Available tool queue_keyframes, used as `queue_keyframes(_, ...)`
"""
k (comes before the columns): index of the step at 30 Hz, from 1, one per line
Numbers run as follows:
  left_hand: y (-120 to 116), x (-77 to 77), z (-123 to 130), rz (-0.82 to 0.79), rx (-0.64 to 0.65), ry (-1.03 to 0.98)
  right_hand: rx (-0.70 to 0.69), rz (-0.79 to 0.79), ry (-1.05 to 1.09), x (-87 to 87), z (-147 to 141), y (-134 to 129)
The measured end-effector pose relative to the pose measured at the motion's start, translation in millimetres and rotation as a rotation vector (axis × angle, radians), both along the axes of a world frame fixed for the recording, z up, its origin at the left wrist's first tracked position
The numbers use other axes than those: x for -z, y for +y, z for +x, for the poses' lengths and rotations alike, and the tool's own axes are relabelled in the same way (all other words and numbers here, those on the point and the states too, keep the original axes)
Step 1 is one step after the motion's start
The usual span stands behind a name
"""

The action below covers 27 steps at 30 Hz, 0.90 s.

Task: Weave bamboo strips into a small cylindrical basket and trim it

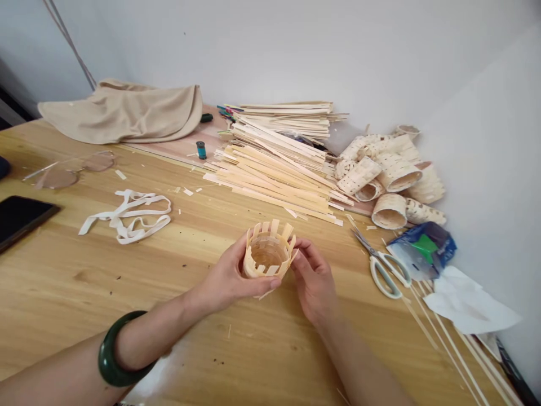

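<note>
A small round woven basket (267,256) of pale flat strips is held above the table, its opening turned up towards me. Short strip ends stick up around its rim. My left hand (236,270) wraps round its left side, thumb across the near wall. At the right rim, my right hand (311,273) pinches a strip end between thumb and fingers. The fingers behind the basket are partly hidden.
Bundles of flat strips (274,175) lie at the back, beside a pile of woven tubes (389,210). Scissors (386,270), a blue packet (422,248) and white paper (469,301) are on the right. Leftward lie white tape (127,217), glasses (57,177), a phone (25,217) and beige cloth (135,113).
</note>
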State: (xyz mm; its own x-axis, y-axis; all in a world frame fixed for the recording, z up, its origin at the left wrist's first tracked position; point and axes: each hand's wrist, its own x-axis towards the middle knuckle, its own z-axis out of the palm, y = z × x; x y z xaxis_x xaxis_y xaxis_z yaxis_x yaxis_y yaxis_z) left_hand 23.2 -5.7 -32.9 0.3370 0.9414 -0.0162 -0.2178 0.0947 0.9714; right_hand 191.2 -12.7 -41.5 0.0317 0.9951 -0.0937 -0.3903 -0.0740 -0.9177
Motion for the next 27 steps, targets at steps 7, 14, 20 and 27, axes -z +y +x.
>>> queue_keyframes(7,0,-3.0,1,0.023,0.004,0.064,0.146,0.048,-0.095,10.7,-6,-5)
queue_keyframes(14,-2,-8.7,4,-0.159,-0.125,-0.024,-0.011,0.136,-0.301,6.5,-9,-19)
queue_keyframes(20,4,-4.1,-5,-0.131,0.036,-0.113,-0.09,0.098,-0.272,5.0,-11,-18)
queue_keyframes(27,-3,-3.8,0,0.084,-0.198,0.146,-0.13,0.019,-0.147,-1.2,-16,-14)
